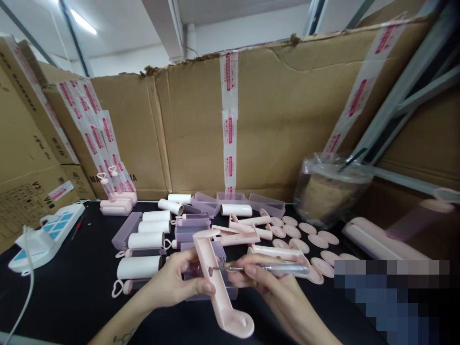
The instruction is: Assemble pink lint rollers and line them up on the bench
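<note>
Thumb and fingers of my left hand are clamped on a pale pink channel, held up before me over the black table. Its long axis slants from a rounded end, low and nearest me, up and leftward to the far end. My right hand is closed round a slim screwdriver with a clear handle, just right of the channel. The shaft points left, nearly level, so it cuts across that long axis; its tip is at a small dark spot about midway along. Whether it bites there or only rests, I can't tell. Of my two hands, the left is nearer the channel, gripping its left side. Beyond, white tubes lie leftward, pink discs rightward, with other pink channels between. Farthest back stands a cardboard wall.
</note>
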Tool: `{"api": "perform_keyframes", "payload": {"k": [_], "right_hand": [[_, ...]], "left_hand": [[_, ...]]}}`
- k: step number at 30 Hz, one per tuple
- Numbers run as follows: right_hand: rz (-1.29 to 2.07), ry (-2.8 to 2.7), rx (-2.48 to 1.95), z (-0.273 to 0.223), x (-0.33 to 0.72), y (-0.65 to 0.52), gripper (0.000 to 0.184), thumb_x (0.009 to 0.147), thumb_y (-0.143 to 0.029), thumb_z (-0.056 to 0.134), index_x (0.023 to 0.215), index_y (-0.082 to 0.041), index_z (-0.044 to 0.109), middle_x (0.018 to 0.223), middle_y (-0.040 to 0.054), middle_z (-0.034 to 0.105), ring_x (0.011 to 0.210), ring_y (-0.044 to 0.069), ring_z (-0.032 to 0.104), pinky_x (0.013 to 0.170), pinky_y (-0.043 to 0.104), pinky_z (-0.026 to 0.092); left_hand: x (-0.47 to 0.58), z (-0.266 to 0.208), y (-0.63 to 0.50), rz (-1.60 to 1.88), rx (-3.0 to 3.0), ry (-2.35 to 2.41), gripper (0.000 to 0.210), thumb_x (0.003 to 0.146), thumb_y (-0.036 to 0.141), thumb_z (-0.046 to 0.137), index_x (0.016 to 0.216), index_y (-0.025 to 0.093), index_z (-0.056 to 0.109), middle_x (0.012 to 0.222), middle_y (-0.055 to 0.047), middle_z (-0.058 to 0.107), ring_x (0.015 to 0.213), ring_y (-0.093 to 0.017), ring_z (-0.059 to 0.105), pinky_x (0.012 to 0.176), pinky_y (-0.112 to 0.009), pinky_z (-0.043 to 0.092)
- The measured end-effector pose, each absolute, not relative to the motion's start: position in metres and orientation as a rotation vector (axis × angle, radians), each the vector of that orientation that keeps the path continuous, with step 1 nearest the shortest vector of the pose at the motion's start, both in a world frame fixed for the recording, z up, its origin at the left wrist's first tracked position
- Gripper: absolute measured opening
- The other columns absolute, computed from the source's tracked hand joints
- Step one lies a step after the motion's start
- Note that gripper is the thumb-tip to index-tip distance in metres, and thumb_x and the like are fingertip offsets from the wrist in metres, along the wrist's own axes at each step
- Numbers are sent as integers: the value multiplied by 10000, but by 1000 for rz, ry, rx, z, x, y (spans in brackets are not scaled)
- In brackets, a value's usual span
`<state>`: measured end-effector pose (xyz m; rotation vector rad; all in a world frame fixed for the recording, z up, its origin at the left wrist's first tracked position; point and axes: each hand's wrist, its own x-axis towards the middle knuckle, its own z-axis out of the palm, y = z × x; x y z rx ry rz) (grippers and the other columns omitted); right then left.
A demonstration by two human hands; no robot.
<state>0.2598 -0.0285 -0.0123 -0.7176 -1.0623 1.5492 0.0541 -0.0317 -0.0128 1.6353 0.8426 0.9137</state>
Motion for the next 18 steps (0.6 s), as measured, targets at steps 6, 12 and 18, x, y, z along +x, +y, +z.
{"api": "perform_keyframes", "payload": {"k": [6, 12, 18], "right_hand": [[1503, -1184, -754, -25, 255, -24, 179, 684, -333, 729, 771, -177, 723, 747, 78, 735, 705, 227, 690, 678, 346, 558], [1248, -1296, -640, -16, 265, -25, 158, 821, -351, 573, 889, -281, 697, 1002, 46, 689, 711, 189, 668, 704, 357, 541], [510, -1744, -758, 9, 265, -30, 301, 700, -316, 710, 993, -275, 650, 1022, 70, 643, 992, 264, 581, 865, 398, 477]], "left_hand": [[61, -16, -30, 971, 1671, 920, 438, 709, 395, 685, 1048, 127, 611, 952, -74, 668, 871, -205, 603, 783, -294, 475], [52, -13, -27, 1172, 1635, 989, 443, 727, 408, 658, 1056, 118, 590, 938, -76, 660, 892, -207, 594, 801, -296, 465], [52, -3, -34, 1198, 1801, 1209, 409, 718, 444, 650, 982, 131, 637, 783, -42, 652, 737, -175, 583, 697, -274, 477]]}}
